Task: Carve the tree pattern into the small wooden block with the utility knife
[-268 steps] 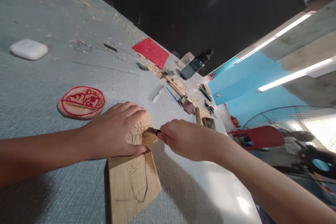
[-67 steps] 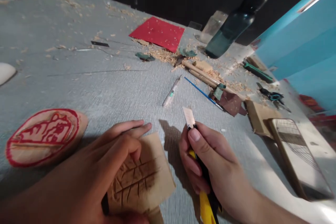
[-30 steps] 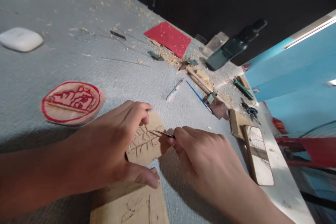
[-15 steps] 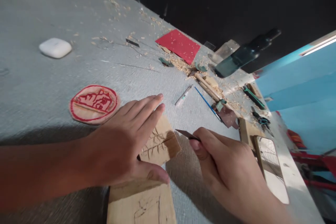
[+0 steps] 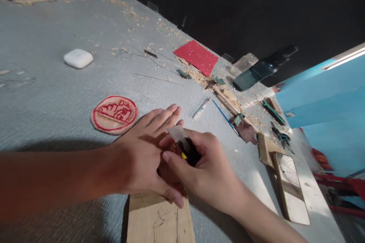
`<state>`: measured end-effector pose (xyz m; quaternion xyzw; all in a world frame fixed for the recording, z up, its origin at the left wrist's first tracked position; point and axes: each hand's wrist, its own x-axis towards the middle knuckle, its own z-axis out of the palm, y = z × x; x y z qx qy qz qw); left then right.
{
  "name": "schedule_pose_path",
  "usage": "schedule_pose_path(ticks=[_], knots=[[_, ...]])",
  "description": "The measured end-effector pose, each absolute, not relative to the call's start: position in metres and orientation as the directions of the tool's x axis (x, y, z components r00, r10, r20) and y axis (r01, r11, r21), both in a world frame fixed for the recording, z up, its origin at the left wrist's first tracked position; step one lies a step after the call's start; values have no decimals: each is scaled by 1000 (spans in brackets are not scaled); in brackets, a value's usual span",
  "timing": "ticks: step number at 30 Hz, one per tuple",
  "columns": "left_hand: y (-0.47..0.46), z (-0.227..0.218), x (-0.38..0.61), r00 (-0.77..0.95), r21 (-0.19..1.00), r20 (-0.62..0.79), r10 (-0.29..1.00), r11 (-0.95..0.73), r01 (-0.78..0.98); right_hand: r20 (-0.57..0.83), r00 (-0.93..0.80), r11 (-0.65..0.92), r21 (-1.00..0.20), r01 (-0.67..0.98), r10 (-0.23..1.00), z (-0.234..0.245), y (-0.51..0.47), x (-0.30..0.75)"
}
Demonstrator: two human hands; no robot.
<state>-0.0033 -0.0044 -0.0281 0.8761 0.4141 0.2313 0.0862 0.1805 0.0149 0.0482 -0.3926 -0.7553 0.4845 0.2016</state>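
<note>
A pale wooden board [image 5: 159, 222] with pencil lines on its near part lies on the grey table. Across it my left hand [image 5: 137, 159] rests flat, fingers stretched and thumb apart. My right hand [image 5: 211, 174] grips a utility knife [image 5: 189, 150] with a black and yellow body, its blade pointing up and to the left. Knife and right fingertips are over the board's far part, close against the left hand's fingers. The carved end of the board is mostly hidden by both hands, so I cannot tell whether the blade touches wood.
A round plaque [image 5: 114, 115] with a red animal drawing lies beside the left hand. Beyond are a white case [image 5: 78, 58], red sandpaper-like sheet [image 5: 196, 57], dark bottle [image 5: 256, 72], thin blue brush [image 5: 225, 117] and wood shavings. A phone-like slab [image 5: 293, 190] leans at the right.
My right hand has moved left with the knife, from beside the board to over it and against my left hand. The left hand stays flat on the board. The view has shifted slightly.
</note>
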Motion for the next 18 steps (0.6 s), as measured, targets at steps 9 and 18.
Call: schedule_pose_path(ticks=[9, 18], knots=[[-6, -35, -4, 538, 350, 384, 750, -658, 667, -194, -661, 138, -900, 414, 725, 43, 18, 184], [-6, -38, -6, 534, 392, 399, 745, -665, 635, -151, -586, 47, -950, 310, 796, 36, 15, 178]])
